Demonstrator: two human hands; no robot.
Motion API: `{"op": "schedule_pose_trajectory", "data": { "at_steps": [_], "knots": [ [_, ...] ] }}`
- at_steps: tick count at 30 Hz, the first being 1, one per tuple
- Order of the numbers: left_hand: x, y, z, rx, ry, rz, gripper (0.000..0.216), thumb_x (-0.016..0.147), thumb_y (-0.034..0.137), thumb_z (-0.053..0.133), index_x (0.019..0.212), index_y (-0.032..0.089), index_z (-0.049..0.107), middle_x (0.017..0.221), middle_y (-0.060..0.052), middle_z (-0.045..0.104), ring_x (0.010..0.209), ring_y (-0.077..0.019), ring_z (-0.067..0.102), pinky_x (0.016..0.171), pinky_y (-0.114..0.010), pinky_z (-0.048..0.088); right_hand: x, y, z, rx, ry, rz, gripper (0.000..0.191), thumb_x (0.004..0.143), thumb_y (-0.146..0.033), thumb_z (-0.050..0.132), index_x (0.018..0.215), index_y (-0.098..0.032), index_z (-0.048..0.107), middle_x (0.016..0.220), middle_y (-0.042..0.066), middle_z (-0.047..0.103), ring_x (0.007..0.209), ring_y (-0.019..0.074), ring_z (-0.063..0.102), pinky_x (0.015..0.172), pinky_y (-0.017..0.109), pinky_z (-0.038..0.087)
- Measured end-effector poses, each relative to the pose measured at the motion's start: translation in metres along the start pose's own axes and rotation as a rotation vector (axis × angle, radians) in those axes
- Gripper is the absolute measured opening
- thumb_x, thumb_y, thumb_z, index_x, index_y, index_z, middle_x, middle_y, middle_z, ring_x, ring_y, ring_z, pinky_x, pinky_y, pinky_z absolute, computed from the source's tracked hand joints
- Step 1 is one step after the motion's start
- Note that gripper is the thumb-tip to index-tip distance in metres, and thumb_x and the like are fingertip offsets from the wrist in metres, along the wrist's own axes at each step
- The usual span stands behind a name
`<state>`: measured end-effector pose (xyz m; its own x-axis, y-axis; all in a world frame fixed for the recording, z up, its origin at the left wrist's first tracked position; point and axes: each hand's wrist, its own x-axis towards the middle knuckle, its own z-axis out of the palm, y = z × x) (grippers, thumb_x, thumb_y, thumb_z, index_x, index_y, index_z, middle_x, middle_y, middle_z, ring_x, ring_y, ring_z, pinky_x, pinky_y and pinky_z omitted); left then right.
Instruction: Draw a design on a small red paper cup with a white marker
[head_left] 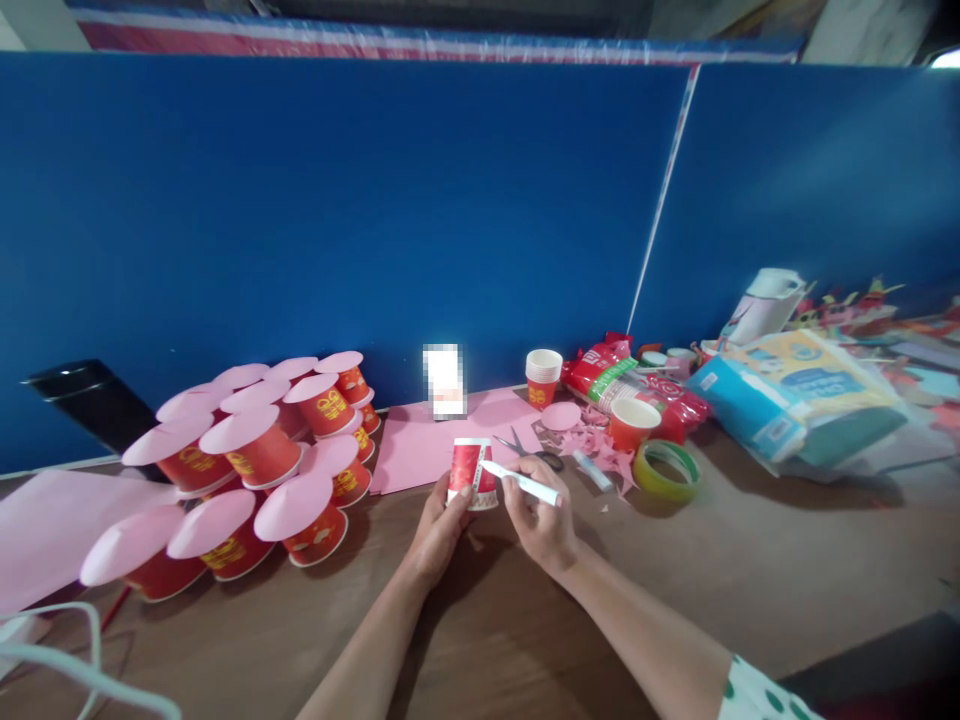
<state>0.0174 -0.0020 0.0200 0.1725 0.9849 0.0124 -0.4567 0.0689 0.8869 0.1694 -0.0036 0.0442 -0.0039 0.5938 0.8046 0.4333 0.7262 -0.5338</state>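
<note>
My left hand (pixel 441 522) is closed around the side of a red and white paper cup (pixel 466 462), held just above the brown table. In my right hand (pixel 541 515) is a white marker pen (pixel 529 486), its tip pointing left at the cup's side. Whether the tip touches the cup I cannot tell. Beyond the hands lie pink paper sheets (pixel 420 450), with dark-handled scissors (pixel 551 458) at their right edge. Pink paper scraps (pixel 596 445) and a glue stick (pixel 592 470) lie right of my right hand.
Several red cups with pink paper cone tops (pixel 296 505) stand stacked on the left. On the right are stacked cups (pixel 543 378), a roll of tape (pixel 667 470), a red plastic package (pixel 600 372) and a blue-yellow bag (pixel 810 400). A blue partition (pixel 337 220) closes off the back.
</note>
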Motion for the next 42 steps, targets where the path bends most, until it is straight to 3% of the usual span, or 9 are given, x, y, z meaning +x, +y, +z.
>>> {"op": "schedule_pose_trajectory", "data": {
  "at_steps": [14, 22, 42],
  "knots": [
    [0.0029, -0.0064, -0.0076, 0.122, 0.022, 0.022, 0.052, 0.078, 0.041, 0.065, 0.121, 0.017, 0.052, 0.112, -0.011, 0.064, 0.102, -0.0246, 0.061, 0.093, -0.039, 0.045, 0.0001, 0.0019, 0.0000, -0.032, -0.005, 0.010, 0.009, 0.090, -0.018, 0.047, 0.090, -0.018, 0.057, 0.081, 0.006, 0.063, 0.079, 0.0185, 0.060, 0.075, 0.032, 0.048],
    [0.0005, -0.0024, -0.0005, 0.166, 0.095, 0.027, 0.059, 0.070, 0.048, 0.069, 0.117, 0.015, 0.056, 0.106, -0.012, 0.066, 0.097, -0.0265, 0.062, 0.089, -0.039, 0.047, -0.0013, 0.0046, 0.0010, -0.044, -0.002, 0.006, 0.009, 0.089, -0.019, 0.048, 0.091, -0.018, 0.057, 0.083, 0.006, 0.063, 0.081, 0.0187, 0.060, 0.073, 0.031, 0.049],
    [0.0010, -0.0046, -0.0031, 0.176, 0.091, 0.016, 0.059, 0.069, 0.050, 0.069, 0.116, 0.016, 0.057, 0.105, -0.011, 0.066, 0.096, -0.0263, 0.062, 0.087, -0.038, 0.047, 0.0001, 0.0051, 0.0008, -0.076, -0.007, 0.001, 0.010, 0.090, -0.021, 0.048, 0.090, -0.018, 0.057, 0.081, 0.006, 0.064, 0.078, 0.0186, 0.062, 0.071, 0.031, 0.050]
  ]
}}
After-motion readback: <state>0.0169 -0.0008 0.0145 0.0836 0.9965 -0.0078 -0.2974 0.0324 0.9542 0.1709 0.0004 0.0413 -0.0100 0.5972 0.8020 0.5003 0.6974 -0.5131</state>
